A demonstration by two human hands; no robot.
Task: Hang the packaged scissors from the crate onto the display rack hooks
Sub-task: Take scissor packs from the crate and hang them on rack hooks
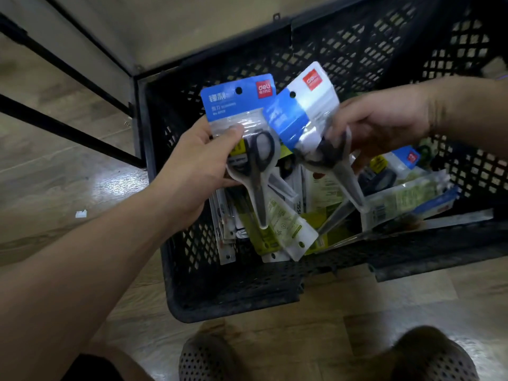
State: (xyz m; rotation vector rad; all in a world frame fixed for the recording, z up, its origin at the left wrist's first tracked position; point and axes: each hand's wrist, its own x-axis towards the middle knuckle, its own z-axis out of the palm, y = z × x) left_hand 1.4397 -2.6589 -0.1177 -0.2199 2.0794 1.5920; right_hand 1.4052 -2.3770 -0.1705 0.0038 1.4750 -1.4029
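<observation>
Above the crate's (233,298) left side, one scissors packet (237,116) is being gripped by curled fingers of the left hand (198,171); a second packet (299,114), just beside it, is being pinched by the right hand (384,122).

I read "deli", white on the red square (263,89), at 1 o'clock on the blue header (233,100) of the left pack (247,149). White Chinese characters at the header's 9 o'clock are too blurred to transcribe. Right pack (310,125), red logo (312,79): illegible. Lying pack (297,206) in the crate (233,292): "SSL".
</observation>
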